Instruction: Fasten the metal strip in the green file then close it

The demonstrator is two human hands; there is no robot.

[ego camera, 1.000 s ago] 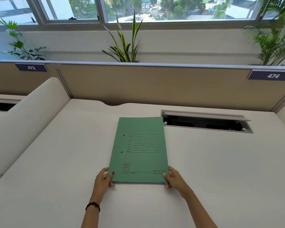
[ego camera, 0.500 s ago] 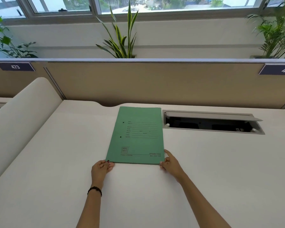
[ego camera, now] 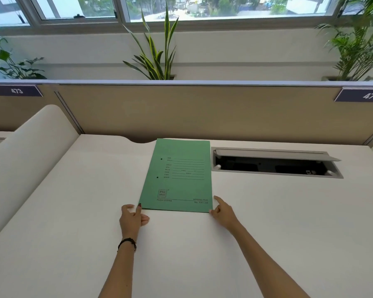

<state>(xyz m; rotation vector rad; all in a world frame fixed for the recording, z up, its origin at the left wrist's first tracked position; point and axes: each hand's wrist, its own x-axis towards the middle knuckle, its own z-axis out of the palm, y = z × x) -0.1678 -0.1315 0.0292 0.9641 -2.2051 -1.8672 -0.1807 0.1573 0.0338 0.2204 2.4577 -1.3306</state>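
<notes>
The green file (ego camera: 179,177) lies shut and flat on the white desk (ego camera: 267,222), printed cover up, its far edge near the partition. The metal strip is hidden inside. My left hand (ego camera: 132,218) rests on the desk at the file's near left corner, one fingertip touching that corner. At the near right corner is my right hand (ego camera: 223,214), its index finger stretched along the file's right edge and its thumb at the corner. Neither hand grips the file.
An open cable tray (ego camera: 274,164) with a raised grey flap is sunk into the desk just right of the file. A beige partition (ego camera: 202,112) runs along the back, and a curved white divider (ego camera: 26,160) rises on the left. Plants stand behind the partition.
The file has slid away from me toward the partition. Both hands went from holding its near edge to just touching the near corners.
</notes>
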